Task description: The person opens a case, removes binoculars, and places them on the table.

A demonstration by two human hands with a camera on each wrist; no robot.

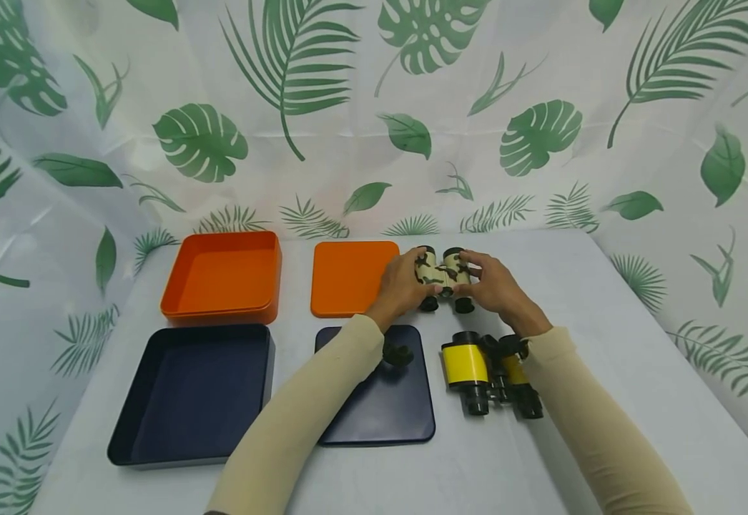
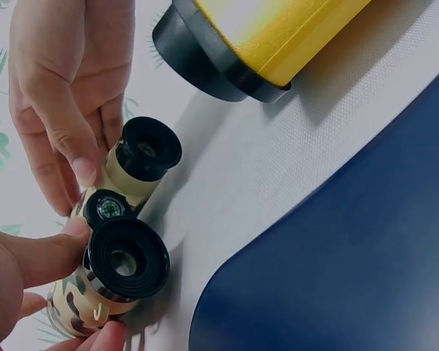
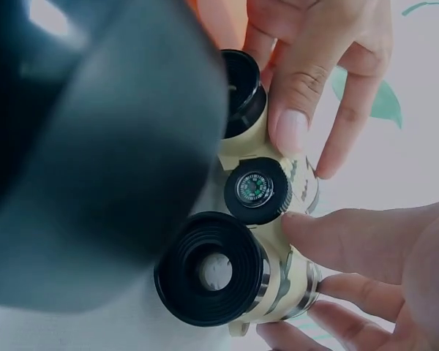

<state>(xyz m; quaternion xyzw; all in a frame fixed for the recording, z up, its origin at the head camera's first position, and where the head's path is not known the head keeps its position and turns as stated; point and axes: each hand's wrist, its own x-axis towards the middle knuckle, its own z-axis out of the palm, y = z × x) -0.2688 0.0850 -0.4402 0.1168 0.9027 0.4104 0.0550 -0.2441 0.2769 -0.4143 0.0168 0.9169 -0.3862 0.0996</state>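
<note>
Both hands hold a pair of small camouflage binoculars (image 1: 445,275) at the back of the table. The left hand (image 1: 402,286) grips its left barrel, with the thumb near the middle hinge. Around the right barrel curl the fingers of the right hand (image 1: 495,287), thumb on the body's near side. In the right wrist view a small compass (image 3: 254,189) shows between the two black eyepieces (image 3: 212,270). Larger yellow and black binoculars (image 1: 466,363) lie on the table below the right wrist, partly covered by the right sleeve.
An orange tray (image 1: 222,275) stands at the back left, a navy tray (image 1: 200,393) in front of it. A flat orange panel (image 1: 345,279) and a navy panel (image 1: 387,415) lie mid-table, the navy one partly under the left forearm. A leaf-print sheet (image 1: 451,136) hangs behind.
</note>
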